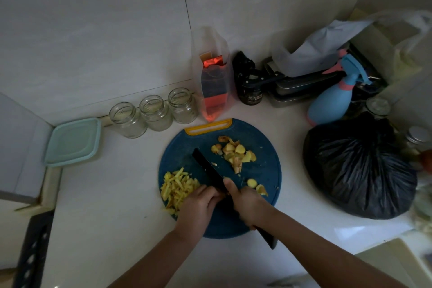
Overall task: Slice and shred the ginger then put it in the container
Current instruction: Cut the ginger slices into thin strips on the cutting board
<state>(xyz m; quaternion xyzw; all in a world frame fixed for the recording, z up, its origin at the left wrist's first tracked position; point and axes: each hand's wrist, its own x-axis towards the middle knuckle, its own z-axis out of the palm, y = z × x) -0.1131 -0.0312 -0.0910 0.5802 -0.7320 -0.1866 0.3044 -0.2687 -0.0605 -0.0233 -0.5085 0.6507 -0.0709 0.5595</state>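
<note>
**Shredding half done, nothing in the container yet**

My right hand (247, 206) is wrapped around the handle of the black knife (208, 168), with its blade angled across the blue cutting board (268, 147). My left hand (198, 206) is curled knuckles-up right against the blade. Whatever sits under those fingers is hidden, so I can't tell if I'm pinning a piece.

A pile of shredded ginger (177, 184) lies on the board just left of my left hand. Uncut ginger chunks (233, 152), mixed with what looks like peel, wait at the far side, with two small pieces (256, 186) near my right hand. I judge the lidded teal container (72, 142), well apart on the counter, to be the destination. It is closed, and no ginger has been moved there.
</note>
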